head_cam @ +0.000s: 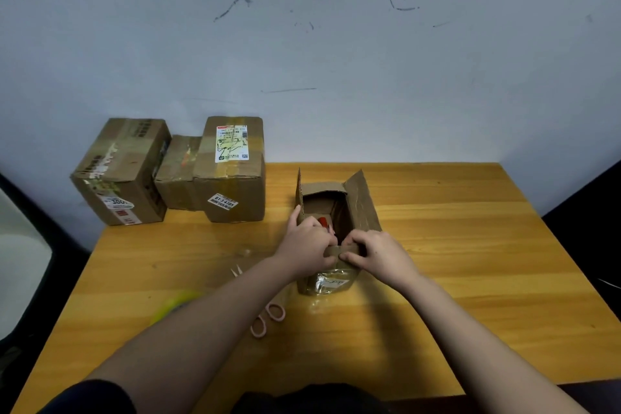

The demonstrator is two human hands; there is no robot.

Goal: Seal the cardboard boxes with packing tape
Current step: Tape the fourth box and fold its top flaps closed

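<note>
While its side flaps stand up, the open cardboard box (336, 232) sits mid-table (470, 245), something red inside; left hand (307, 245) and right hand (379, 254) pinch its near flap.

Both forearms reach forward, left hand (307, 245) and right hand (376, 254) close together, fingers curled.

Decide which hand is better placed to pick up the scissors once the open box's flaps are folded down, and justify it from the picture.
Probably the left hand. The scissors lie on the table left of the open box, beneath the left forearm. The right hand would have to cross the box.
</note>
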